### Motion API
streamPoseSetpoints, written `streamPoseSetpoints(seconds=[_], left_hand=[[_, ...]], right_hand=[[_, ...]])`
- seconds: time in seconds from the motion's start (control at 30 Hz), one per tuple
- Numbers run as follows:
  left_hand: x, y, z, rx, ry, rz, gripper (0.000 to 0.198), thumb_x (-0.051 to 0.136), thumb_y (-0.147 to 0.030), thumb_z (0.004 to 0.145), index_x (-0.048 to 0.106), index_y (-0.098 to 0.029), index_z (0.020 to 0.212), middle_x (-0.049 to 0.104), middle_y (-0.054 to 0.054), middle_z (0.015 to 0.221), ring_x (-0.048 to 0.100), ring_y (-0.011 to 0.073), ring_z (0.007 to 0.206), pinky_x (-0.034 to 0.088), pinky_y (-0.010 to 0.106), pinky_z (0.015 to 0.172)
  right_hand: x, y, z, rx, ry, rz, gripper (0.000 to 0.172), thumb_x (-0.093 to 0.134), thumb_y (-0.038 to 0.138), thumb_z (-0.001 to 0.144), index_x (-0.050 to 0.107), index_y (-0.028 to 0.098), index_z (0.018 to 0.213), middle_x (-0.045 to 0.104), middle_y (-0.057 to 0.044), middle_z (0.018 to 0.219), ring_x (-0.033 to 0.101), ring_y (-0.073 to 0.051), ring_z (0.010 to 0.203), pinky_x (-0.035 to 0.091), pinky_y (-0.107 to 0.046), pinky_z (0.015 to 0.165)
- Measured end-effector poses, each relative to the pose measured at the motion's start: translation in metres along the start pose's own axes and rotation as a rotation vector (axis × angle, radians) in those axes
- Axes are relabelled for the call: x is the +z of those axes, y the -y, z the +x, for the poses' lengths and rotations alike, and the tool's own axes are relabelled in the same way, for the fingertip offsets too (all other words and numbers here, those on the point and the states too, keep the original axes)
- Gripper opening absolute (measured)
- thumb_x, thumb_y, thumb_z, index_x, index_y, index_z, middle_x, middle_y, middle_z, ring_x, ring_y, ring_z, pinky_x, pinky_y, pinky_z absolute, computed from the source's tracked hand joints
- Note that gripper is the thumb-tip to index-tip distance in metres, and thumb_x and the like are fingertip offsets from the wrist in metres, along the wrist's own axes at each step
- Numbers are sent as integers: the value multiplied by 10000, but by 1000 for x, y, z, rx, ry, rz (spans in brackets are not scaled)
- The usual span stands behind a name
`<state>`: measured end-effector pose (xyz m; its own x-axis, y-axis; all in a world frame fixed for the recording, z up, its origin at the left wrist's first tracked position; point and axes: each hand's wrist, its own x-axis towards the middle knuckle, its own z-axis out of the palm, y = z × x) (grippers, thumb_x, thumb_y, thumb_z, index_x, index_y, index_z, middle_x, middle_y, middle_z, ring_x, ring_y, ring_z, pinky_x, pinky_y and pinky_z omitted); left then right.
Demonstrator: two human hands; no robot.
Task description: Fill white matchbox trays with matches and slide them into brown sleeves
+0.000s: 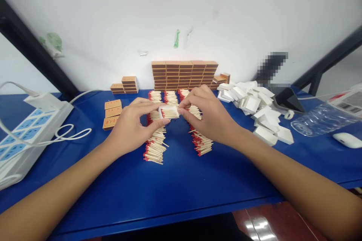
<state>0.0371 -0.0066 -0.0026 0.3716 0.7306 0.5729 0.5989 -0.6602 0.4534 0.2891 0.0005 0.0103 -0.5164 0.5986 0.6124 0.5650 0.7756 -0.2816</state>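
My left hand grips a small white matchbox tray between thumb and fingers. Red-headed matches lie inside it, heads toward the left. At the tray's right end, the thumb and fingers of my right hand are pinched on the stick ends of matches; the fingertips partly hide them. Below and around both hands, loose matches lie on the blue table in columns, including a left pile and a right pile. The middle column shows behind the tray.
Brown matchboxes form a stacked wall at the back. More matchboxes lie at left. White empty trays are heaped at right, near a plastic bottle and a white mouse. A power strip with cables is far left.
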Motion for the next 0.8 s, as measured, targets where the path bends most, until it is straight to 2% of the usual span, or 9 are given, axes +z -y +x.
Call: streamPoseSetpoints(seconds=[0.1, 0.27, 0.43, 0.57, 0.7, 0.8], left_hand=[[-3, 3, 3, -25, -82, 99, 379, 766, -546, 935, 819, -261, 1179, 809, 53, 1118, 707, 259, 1073, 571, 401, 967], [-5, 7, 5, -58, -136, 136, 458, 737, -599, 939, 803, -251, 1230, 809, 70, 1132, 709, 276, 1107, 567, 419, 980], [-3, 9, 4, -52, -128, 155, 456, 721, -620, 942, 809, -262, 1210, 814, 60, 1114, 715, 274, 1083, 570, 420, 970], [-3, 9, 3, -59, -126, 161, 457, 727, -617, 938, 807, -257, 1210, 813, 64, 1125, 714, 277, 1102, 572, 416, 971], [-3, 9, 4, -48, -127, 163, 422, 734, -583, 944, 805, -262, 1207, 812, 62, 1125, 714, 279, 1095, 570, 422, 973], [-3, 9, 4, -41, -128, 171, 388, 747, -561, 941, 813, -262, 1180, 814, 62, 1112, 715, 280, 1081, 569, 421, 959]], right_hand=[[6, -7, -2, 5, 10, -47, 117, 567, 229, 1045, 663, 216, 981, 636, -86, 938, 501, -262, 936, 414, -439, 866], [21, -18, -7, -80, 212, -146, 183, 610, 170, 1020, 714, 204, 1167, 639, -129, 1144, 490, -284, 1068, 425, -464, 967], [28, -18, -4, -83, 282, -154, 123, 600, 186, 1038, 713, 208, 1080, 637, -126, 1169, 491, -285, 1111, 433, -456, 970], [27, -16, -3, -95, 321, -116, 107, 579, 182, 1048, 679, 188, 1011, 650, -133, 1144, 491, -280, 1090, 440, -457, 970], [20, -18, -5, -85, 301, -39, 29, 638, 205, 1025, 661, 210, 1042, 649, -111, 1126, 502, -274, 1089, 441, -453, 983], [11, -20, -6, -57, 308, -74, 79, 699, 264, 989, 663, 209, 1034, 642, -123, 1138, 503, -294, 1096, 440, -478, 957]])
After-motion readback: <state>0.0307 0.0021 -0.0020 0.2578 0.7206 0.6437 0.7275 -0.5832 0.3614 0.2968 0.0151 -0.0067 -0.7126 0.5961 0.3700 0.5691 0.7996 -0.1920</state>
